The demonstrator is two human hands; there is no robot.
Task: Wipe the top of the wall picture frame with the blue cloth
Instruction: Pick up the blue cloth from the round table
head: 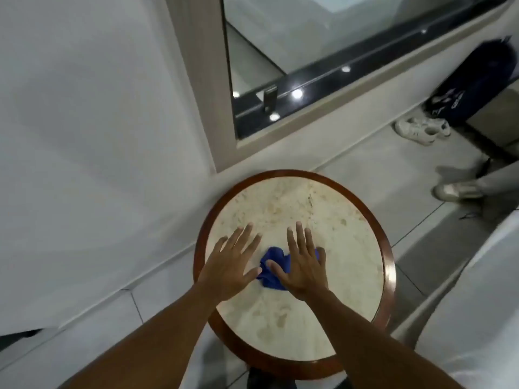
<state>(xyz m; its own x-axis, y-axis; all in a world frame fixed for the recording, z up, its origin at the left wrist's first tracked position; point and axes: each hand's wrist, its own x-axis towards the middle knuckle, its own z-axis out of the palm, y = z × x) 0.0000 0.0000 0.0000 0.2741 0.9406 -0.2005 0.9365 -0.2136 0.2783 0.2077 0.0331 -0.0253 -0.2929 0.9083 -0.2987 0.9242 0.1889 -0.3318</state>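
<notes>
A crumpled blue cloth (271,269) lies on a round marble-topped table (337,220) with a dark wooden rim. My left hand (231,261) rests flat on the tabletop just left of the cloth, fingers spread, its thumb touching the cloth's edge. My right hand (303,262) lies flat with fingers apart, covering the cloth's right part. Neither hand grips the cloth. The wall picture frame is not in view.
A white wall (92,136) stands to the left. Behind the table is a tall framed glass panel (309,51). White shoes (421,130) and a dark bag (477,82) sit on the tiled floor at the right. Another person's foot (457,190) shows at the right edge.
</notes>
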